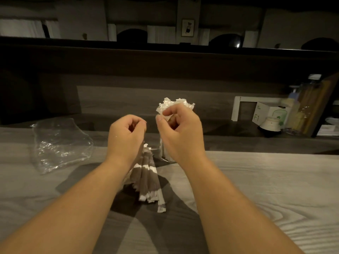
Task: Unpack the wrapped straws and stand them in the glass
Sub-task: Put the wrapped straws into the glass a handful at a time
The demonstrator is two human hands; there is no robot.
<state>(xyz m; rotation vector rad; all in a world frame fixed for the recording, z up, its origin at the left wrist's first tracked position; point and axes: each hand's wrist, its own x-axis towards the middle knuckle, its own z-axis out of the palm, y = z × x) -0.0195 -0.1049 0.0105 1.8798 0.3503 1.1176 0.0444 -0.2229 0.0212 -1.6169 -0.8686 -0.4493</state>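
My left hand (pixel 126 136) grips the top ends of a bundle of paper-wrapped straws (pixel 146 178), which fans out downward and rests its lower ends on the table. My right hand (pixel 178 129) is raised just to the right and pinches a wad of torn white wrapper paper (pixel 174 104) between thumb and fingers. A clear glass (pixel 162 149) stands on the table behind and under my right hand, mostly hidden by it. I cannot tell whether any straws stand in it.
A crumpled clear plastic bag (pixel 60 143) lies on the light wood-grain table (pixel 266 180) at the left. At the far right stand a white box (pixel 264 114), a small white and black jar (pixel 270 124) and bottles. A dark ledge runs behind.
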